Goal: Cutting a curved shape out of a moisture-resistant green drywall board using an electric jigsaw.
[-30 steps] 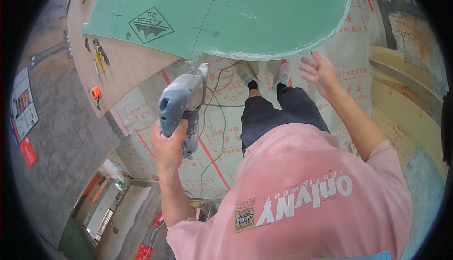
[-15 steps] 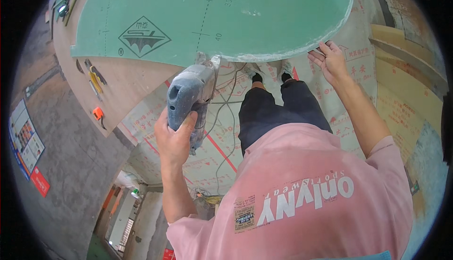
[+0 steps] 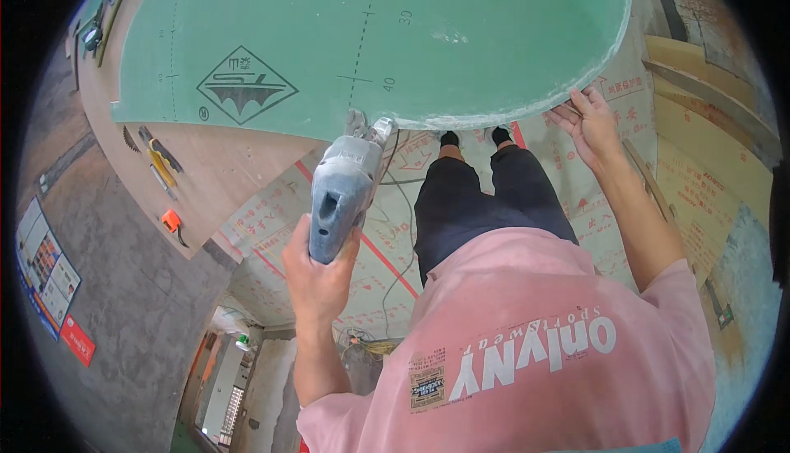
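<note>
My left hand (image 3: 319, 276) is wrapped round the rear of a dusty blue-grey jigsaw (image 3: 346, 181). The metal front of the tool meets the near edge of a large green board (image 3: 313, 25), beside a dashed line. White dust lies along the board's curved edge, to the right of the tool. Over on the right, my right hand (image 3: 594, 128) has its fingers closed at that rounded edge, some of them below the rim. The board lies over a brown wooden sheet (image 3: 230, 157); the cutting part of the jigsaw cannot be made out.
On the wooden sheet's left part lie yellow-handled cutting tools (image 3: 160, 161) and an orange tape measure (image 3: 171, 221). A cable (image 3: 403, 206) trails over the printed floor covering. Yellowish boards (image 3: 699, 173) lean at the right. My legs (image 3: 494, 190) stand close to the board's edge.
The jigsaw has swung from a slant to nearly in line with my forearm, its rear end shifting right. The board appears a little lower in view. My right hand stays at the edge.
</note>
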Demonstrator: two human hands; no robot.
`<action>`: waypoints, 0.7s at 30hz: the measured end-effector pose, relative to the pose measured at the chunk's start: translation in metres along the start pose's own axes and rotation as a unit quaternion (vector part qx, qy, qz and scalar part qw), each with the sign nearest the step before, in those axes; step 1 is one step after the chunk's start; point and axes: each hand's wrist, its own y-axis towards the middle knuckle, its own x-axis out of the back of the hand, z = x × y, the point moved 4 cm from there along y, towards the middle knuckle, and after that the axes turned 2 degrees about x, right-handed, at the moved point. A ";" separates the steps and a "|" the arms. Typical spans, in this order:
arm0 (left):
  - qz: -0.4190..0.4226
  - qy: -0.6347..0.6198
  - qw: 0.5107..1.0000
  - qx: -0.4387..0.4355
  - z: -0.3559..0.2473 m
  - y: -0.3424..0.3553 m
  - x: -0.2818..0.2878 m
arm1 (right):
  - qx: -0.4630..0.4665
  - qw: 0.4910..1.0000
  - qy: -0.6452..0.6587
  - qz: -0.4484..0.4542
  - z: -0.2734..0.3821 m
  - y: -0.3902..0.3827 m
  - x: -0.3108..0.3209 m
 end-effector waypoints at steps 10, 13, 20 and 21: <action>0.005 0.013 1.000 0.007 0.001 0.004 -0.001 | 0.005 0.999 -0.026 -0.018 0.005 -0.003 -0.001; 0.020 -0.006 0.999 0.030 0.004 0.006 0.000 | -0.004 0.999 -0.034 -0.018 0.005 -0.003 0.005; 0.015 0.003 1.000 0.013 -0.002 0.008 0.003 | -0.001 0.999 -0.042 -0.013 0.009 -0.003 0.006; 0.020 0.002 1.000 0.017 -0.003 0.009 0.003 | 0.003 0.999 -0.039 -0.006 0.009 -0.002 0.008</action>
